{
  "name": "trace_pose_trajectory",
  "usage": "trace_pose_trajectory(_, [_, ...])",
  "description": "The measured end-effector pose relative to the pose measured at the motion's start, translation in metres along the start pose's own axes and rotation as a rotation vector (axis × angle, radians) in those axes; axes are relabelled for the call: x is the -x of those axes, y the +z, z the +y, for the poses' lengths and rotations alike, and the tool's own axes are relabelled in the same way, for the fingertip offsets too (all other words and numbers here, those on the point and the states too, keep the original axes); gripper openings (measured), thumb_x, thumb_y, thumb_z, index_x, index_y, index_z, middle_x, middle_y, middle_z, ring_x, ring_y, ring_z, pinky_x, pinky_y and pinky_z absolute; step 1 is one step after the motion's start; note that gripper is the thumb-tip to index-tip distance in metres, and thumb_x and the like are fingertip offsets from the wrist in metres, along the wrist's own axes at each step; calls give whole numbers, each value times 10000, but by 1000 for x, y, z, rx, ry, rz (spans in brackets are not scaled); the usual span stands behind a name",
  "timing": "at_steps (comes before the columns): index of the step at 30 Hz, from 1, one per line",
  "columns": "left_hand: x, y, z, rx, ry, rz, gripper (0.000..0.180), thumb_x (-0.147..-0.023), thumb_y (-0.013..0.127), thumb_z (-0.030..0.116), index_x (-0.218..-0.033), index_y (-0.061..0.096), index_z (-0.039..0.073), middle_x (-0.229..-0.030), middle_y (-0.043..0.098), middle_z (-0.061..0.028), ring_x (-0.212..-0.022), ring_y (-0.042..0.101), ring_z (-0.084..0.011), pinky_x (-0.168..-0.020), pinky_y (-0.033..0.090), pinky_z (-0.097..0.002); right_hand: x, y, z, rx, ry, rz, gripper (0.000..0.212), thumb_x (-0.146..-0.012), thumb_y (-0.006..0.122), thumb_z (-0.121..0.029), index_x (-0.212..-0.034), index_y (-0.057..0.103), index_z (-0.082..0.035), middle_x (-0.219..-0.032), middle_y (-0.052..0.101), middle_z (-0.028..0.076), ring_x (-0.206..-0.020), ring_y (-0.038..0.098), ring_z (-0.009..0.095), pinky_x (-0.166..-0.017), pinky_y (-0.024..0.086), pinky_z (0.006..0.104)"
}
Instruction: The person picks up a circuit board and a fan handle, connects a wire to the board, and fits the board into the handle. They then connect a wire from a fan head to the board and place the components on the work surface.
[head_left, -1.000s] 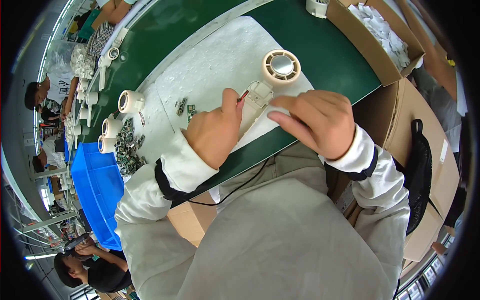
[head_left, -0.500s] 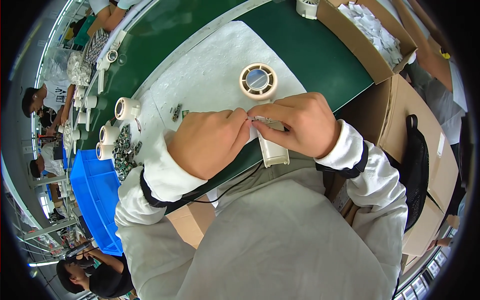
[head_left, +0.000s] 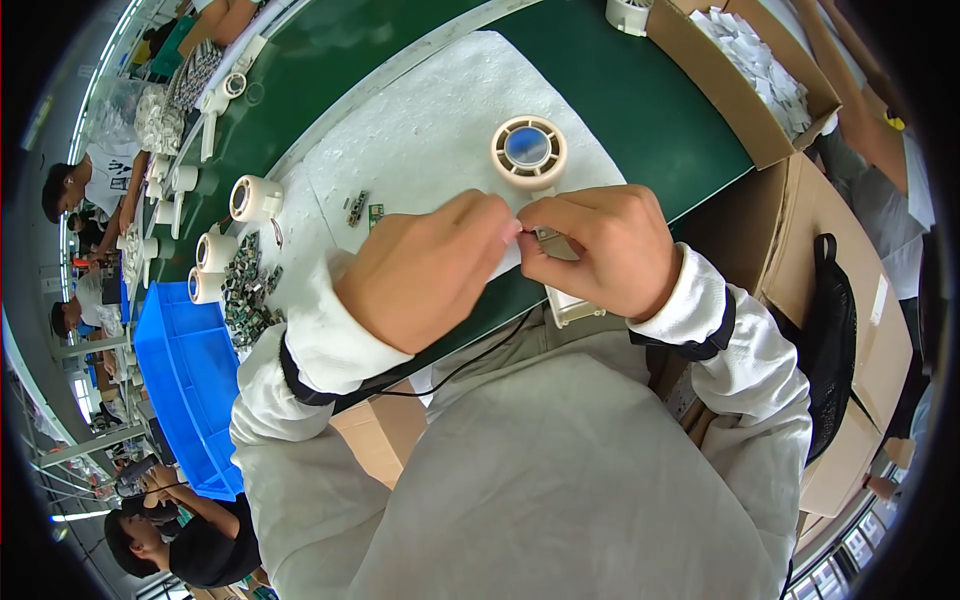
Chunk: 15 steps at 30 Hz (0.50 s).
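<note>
A cream handheld fan body [head_left: 502, 160], with a round slotted head, lies in front of me, its handle running toward me under my hands. The near end of that handle [head_left: 575, 308] shows below my right hand. My left hand [head_left: 425, 272] and my right hand [head_left: 608, 250] meet fingertip to fingertip above the handle, both closed in a pinch. Whatever sits between the fingertips is too small and covered to name. Two small green circuit boards [head_left: 375, 215] lie on the white foam sheet [head_left: 410, 120] beyond my left hand.
Left of my arm are a pile of circuit boards [head_left: 245, 295], a blue bin [head_left: 185, 390] and several cream fan heads [head_left: 255, 199]. A cardboard box of white slips [head_left: 705, 100] stands at the far right, above larger cartons [head_left: 850, 260]. Other people work on the left.
My pinched fingertips have shifted slightly right along with the fan handle, which is now more covered by my right hand. The whole view has turned a little.
</note>
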<state>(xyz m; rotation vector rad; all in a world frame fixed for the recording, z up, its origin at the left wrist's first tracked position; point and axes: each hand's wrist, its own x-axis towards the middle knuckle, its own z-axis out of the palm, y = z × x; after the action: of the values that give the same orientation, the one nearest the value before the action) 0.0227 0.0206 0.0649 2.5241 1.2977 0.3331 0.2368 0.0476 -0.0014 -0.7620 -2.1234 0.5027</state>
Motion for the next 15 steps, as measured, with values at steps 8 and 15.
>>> trace_pose_trajectory(8, [41, -21, -37, -94, -389, 115, 175, -959, 667, 164, -1027, 588, 24, -874, 627, -157, -694, 644, -369, -615, 514, -455, -3, -1, -4, -33, 26, -2, 112, -751, 761, -50, -859, 732, -60, -600, 582, 53, -475, 524, 198, -480, 427, 319])
trace_pose_trajectory(15, [54, -12, -54, -30, -423, 90, 242, -902, 709, 66, -1119, 615, 16, -1031, 651, -191, -803, 685, -324, -689, 555, -390, -10, -17, -4, 155, -9, 61, 134, -750, 779, -21, -871, 747, -68, -647, 548, 39, -599, 524, 195, -550, 432, 316])
